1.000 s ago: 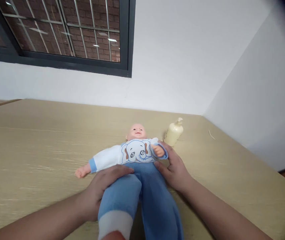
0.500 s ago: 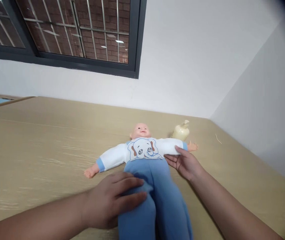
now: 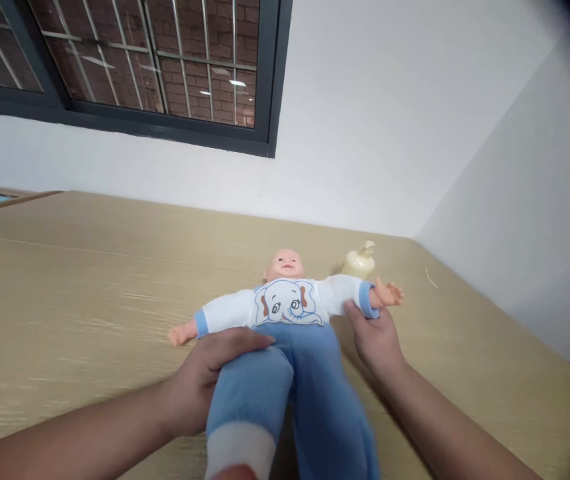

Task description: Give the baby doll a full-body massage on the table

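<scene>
A baby doll point(image 3: 289, 303) lies on its back on the wooden table, head away from me, in a white top with an elephant print and blue trousers. Its arms are spread. My left hand point(image 3: 209, 377) is wrapped round the doll's raised leg at the left, thumb on top of the thigh and the other fingers hidden beneath. My right hand point(image 3: 377, 333) grips the doll's sleeve near the blue cuff at the right, thumb in front.
A cream pump bottle point(image 3: 358, 262) stands behind the doll's right-side arm. A thin pale strip point(image 3: 431, 278) lies on the wooden table point(image 3: 89, 267) further right. White walls and a barred window point(image 3: 165, 67) rise behind.
My left hand has gone from resting on the thigh to holding the leg, which is now lifted. My right hand has closed on the sleeve nearer the cuff, and that arm is slightly raised.
</scene>
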Demonstrator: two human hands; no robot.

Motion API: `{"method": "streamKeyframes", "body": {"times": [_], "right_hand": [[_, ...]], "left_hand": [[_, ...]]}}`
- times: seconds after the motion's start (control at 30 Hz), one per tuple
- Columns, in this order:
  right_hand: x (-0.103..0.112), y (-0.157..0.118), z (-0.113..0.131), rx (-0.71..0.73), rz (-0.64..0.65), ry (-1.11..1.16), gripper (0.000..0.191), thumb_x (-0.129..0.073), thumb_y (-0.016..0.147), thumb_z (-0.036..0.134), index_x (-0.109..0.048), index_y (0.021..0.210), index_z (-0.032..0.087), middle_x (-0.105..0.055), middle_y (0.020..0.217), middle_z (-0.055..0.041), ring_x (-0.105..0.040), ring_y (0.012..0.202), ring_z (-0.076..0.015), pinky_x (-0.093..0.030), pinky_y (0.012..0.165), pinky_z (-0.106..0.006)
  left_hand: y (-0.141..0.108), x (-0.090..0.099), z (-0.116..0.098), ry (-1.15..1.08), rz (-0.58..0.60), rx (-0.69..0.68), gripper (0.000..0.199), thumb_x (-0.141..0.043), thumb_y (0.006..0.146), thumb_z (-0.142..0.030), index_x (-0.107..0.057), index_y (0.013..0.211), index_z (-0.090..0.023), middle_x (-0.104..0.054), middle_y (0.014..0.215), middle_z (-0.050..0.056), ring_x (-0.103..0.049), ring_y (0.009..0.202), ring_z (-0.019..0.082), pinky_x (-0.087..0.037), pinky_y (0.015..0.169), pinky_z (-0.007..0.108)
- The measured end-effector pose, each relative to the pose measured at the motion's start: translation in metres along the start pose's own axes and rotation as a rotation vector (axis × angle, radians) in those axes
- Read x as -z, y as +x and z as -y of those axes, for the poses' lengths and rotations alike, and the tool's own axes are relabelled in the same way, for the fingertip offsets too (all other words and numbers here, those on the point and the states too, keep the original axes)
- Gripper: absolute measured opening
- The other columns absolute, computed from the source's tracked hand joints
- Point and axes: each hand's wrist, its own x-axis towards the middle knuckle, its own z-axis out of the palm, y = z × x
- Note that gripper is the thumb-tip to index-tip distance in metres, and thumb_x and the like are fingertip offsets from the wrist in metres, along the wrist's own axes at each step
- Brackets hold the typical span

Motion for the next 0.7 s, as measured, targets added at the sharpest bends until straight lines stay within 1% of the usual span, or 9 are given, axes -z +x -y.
{"method": "streamKeyframes", "body": {"times": [0.07,0.17,0.23,0.3,0.37,0.43,0.57,0.63,0.7], "right_hand": [[-0.002,-0.006,0.007,0.087,0.043,-0.102,0.053,-0.067,0.090,0.048,-0.060,0.135,0.020,-0.063,0.137,-0.0131,-0.053,0.134,-0.0355,-0.035,0.118,-0.058],[-0.008,-0.013,0.016,0.255,0.242,-0.181,0.073,-0.065,0.091,0.046,-0.035,0.155,0.027,-0.038,0.160,-0.0103,-0.035,0.148,-0.0327,-0.030,0.121,-0.057],[-0.010,-0.014,0.020,0.323,0.378,-0.258,0.082,-0.066,0.090,0.049,-0.025,0.159,0.030,-0.025,0.166,-0.0092,-0.023,0.153,-0.0337,-0.027,0.122,-0.060],[-0.010,-0.013,0.022,0.357,0.480,-0.313,0.078,-0.062,0.093,0.052,-0.025,0.159,0.033,-0.018,0.168,-0.0073,-0.017,0.155,-0.0342,-0.025,0.122,-0.061],[-0.009,-0.012,0.024,0.374,0.523,-0.330,0.063,-0.051,0.098,0.052,-0.032,0.156,0.035,-0.021,0.167,-0.0050,-0.018,0.155,-0.0327,-0.027,0.123,-0.059],[-0.009,-0.011,0.027,0.384,0.521,-0.348,0.053,-0.044,0.102,0.049,-0.038,0.153,0.038,-0.027,0.165,-0.0036,-0.023,0.153,-0.0310,-0.029,0.122,-0.058],[-0.012,-0.010,0.033,0.410,0.521,-0.479,0.047,-0.047,0.102,0.046,-0.046,0.149,0.041,-0.037,0.159,-0.0054,-0.029,0.150,-0.0329,-0.034,0.118,-0.060],[-0.013,-0.011,0.034,0.427,0.520,-0.518,0.048,-0.048,0.101,0.045,-0.046,0.149,0.040,-0.037,0.159,-0.0064,-0.030,0.150,-0.0338,-0.035,0.118,-0.061],[-0.013,-0.011,0.032,0.428,0.505,-0.501,0.048,-0.048,0.101,0.045,-0.047,0.149,0.039,-0.037,0.159,-0.0064,-0.031,0.149,-0.0333,-0.035,0.118,-0.060]], "left_hand": [[0.000,0.000,0.003,-0.045,-0.004,0.075,0.055,-0.077,0.083,-0.033,-0.060,0.136,-0.034,-0.072,0.123,0.005,-0.072,0.108,0.028,-0.061,0.091,0.038],[-0.001,-0.005,0.010,-0.089,-0.016,0.147,0.054,-0.077,0.084,-0.033,-0.061,0.136,-0.033,-0.071,0.127,0.007,-0.069,0.113,0.029,-0.058,0.097,0.043],[0.001,-0.010,0.013,-0.130,-0.006,0.148,0.054,-0.077,0.085,-0.031,-0.061,0.136,-0.031,-0.070,0.127,0.008,-0.069,0.114,0.029,-0.057,0.098,0.043],[0.004,-0.015,0.015,-0.169,0.023,0.123,0.050,-0.075,0.086,-0.027,-0.063,0.135,-0.030,-0.070,0.124,0.008,-0.069,0.111,0.028,-0.058,0.095,0.042],[0.008,-0.018,0.015,-0.195,0.043,0.106,0.043,-0.072,0.089,-0.023,-0.066,0.131,-0.030,-0.071,0.121,0.008,-0.070,0.107,0.026,-0.059,0.091,0.039],[0.012,-0.020,0.014,-0.203,0.045,0.097,0.039,-0.070,0.090,-0.021,-0.069,0.128,-0.030,-0.071,0.119,0.009,-0.071,0.105,0.025,-0.059,0.089,0.038],[0.015,-0.022,0.012,-0.191,0.044,0.085,0.037,-0.067,0.093,-0.023,-0.069,0.129,-0.029,-0.072,0.116,0.009,-0.071,0.103,0.024,-0.060,0.087,0.037],[0.015,-0.022,0.012,-0.178,0.045,0.074,0.036,-0.066,0.093,-0.024,-0.068,0.128,-0.029,-0.072,0.116,0.009,-0.071,0.103,0.024,-0.060,0.087,0.038],[0.015,-0.020,0.012,-0.157,0.050,0.049,0.038,-0.068,0.091,-0.027,-0.067,0.129,-0.029,-0.072,0.116,0.009,-0.071,0.103,0.025,-0.060,0.087,0.039]]}}
